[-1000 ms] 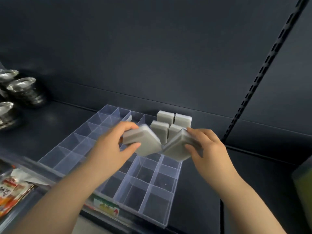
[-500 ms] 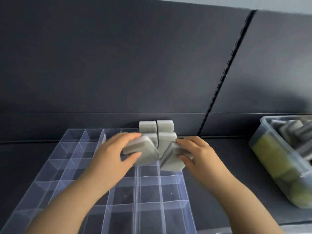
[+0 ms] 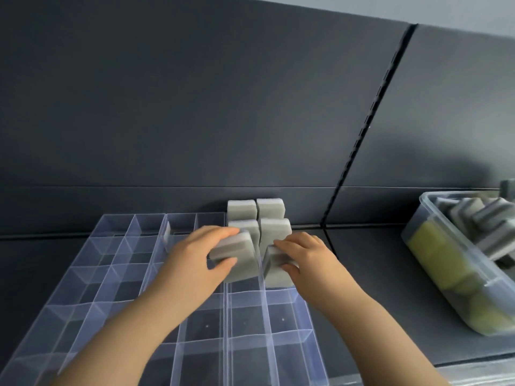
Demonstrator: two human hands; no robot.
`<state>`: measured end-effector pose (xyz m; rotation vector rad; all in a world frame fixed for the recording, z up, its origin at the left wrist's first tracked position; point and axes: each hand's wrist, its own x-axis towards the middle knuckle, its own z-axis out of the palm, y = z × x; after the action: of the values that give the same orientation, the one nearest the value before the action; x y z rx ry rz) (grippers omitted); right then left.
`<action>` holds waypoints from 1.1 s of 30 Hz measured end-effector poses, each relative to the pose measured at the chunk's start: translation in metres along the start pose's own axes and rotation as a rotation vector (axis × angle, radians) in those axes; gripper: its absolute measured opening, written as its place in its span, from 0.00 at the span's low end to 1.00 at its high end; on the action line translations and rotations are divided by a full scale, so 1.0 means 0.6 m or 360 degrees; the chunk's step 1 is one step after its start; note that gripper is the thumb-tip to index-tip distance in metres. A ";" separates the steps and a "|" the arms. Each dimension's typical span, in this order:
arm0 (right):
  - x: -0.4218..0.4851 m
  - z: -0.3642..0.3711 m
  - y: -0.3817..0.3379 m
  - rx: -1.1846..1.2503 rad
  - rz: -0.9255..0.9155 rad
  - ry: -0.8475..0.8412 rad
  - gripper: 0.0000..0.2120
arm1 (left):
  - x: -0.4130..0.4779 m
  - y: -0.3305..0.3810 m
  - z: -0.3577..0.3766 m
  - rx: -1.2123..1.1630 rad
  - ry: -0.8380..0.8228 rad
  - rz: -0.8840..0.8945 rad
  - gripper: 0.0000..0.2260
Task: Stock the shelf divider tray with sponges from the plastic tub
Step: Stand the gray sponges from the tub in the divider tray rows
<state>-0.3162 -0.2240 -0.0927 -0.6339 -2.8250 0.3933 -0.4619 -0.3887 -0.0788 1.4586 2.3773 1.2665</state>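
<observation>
A clear divider tray (image 3: 117, 277) lies on the dark shelf in front of me. Several grey sponges (image 3: 271, 210) stand upright in its far right compartments. My left hand (image 3: 195, 263) grips a grey sponge (image 3: 237, 260) and holds it low in the third row. My right hand (image 3: 306, 257) grips a second grey sponge (image 3: 274, 271), which stands in the compartment to the right of it. The plastic tub (image 3: 434, 263) at the right edge holds more grey and yellow sponges.
The shelf's dark back wall (image 3: 195, 107) rises just behind the tray, with a slotted upright (image 3: 362, 135) running down it. Bare shelf (image 3: 370, 271) lies between tray and tub. A small clear divider piece (image 3: 166, 235) stands in a far compartment.
Both hands have lowered their sponges from above the tray into third-row compartments. The view has swung right, bringing the tub into sight.
</observation>
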 end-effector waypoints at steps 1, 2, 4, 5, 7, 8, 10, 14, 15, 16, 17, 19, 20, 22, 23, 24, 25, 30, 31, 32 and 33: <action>0.000 0.005 0.001 -0.0003 -0.0006 -0.0015 0.20 | 0.000 0.002 0.001 0.0007 0.0000 0.0004 0.20; 0.000 0.010 0.002 -0.0002 -0.0009 -0.0027 0.20 | 0.001 0.004 0.002 0.0012 0.0003 0.0006 0.19; -0.001 0.018 0.006 0.0007 -0.0006 -0.0047 0.20 | 0.002 0.008 0.004 0.0009 0.0005 0.0005 0.19; -0.001 0.021 0.007 0.0011 -0.0001 -0.0055 0.20 | 0.003 0.010 0.006 0.0005 0.0000 0.0003 0.19; -0.001 0.025 0.011 0.0020 0.0011 -0.0055 0.20 | 0.005 0.013 0.010 0.0004 -0.0035 -0.0012 0.19; -0.001 0.026 0.013 0.0026 0.0016 -0.0050 0.20 | 0.006 0.014 0.013 0.0007 -0.0062 -0.0021 0.19; -0.001 0.028 0.015 0.0040 0.0017 -0.0045 0.20 | 0.006 0.014 0.020 0.0030 -0.0125 -0.0039 0.18; 0.002 0.029 0.018 0.0056 0.0008 -0.0048 0.21 | 0.008 0.010 0.037 0.0103 -0.0201 -0.0072 0.18; 0.002 0.030 0.019 0.0066 0.0009 -0.0047 0.21 | 0.008 0.008 0.041 0.0117 -0.0212 -0.0080 0.18; 0.003 0.030 0.019 0.0074 0.0009 -0.0045 0.21 | 0.008 0.006 0.045 0.0126 -0.0222 -0.0088 0.18; 0.003 0.030 0.019 0.0080 0.0009 -0.0044 0.21 | 0.007 0.003 0.050 0.0131 -0.0235 -0.0099 0.18; 0.005 0.032 0.019 0.0094 0.0006 -0.0038 0.20 | 0.006 -0.003 0.058 0.0135 -0.0271 -0.0131 0.18; 0.006 0.032 0.019 0.0096 0.0002 -0.0035 0.20 | 0.006 -0.006 0.061 0.0135 -0.0289 -0.0146 0.18; 0.007 0.034 0.019 0.0099 -0.0010 -0.0028 0.20 | 0.006 -0.010 0.067 0.0137 -0.0310 -0.0164 0.18; 0.007 0.034 0.019 0.0102 -0.0016 -0.0025 0.20 | 0.007 -0.012 0.070 0.0139 -0.0314 -0.0170 0.18; 0.006 0.035 0.019 0.0107 -0.0023 -0.0021 0.20 | 0.008 -0.014 0.074 0.0141 -0.0319 -0.0179 0.18; 0.006 0.035 0.019 0.0111 -0.0028 -0.0018 0.20 | 0.009 -0.016 0.077 0.0142 -0.0327 -0.0192 0.18; 0.005 0.035 0.020 0.0119 -0.0046 -0.0010 0.20 | 0.010 -0.025 0.088 0.0167 -0.0327 -0.0236 0.18; 0.005 0.035 0.021 0.0120 -0.0051 -0.0011 0.20 | 0.010 -0.025 0.089 0.0178 -0.0322 -0.0237 0.18; 0.005 0.035 0.021 0.0121 -0.0056 -0.0012 0.20 | 0.010 -0.023 0.088 0.0190 -0.0321 -0.0235 0.19; 0.005 0.034 0.022 0.0123 -0.0062 -0.0014 0.21 | 0.010 -0.022 0.087 0.0205 -0.0328 -0.0228 0.19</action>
<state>-0.3192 -0.2157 -0.1154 -0.5620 -2.8104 0.4963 -0.4507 -0.3554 -0.1196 1.3477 2.4122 0.9006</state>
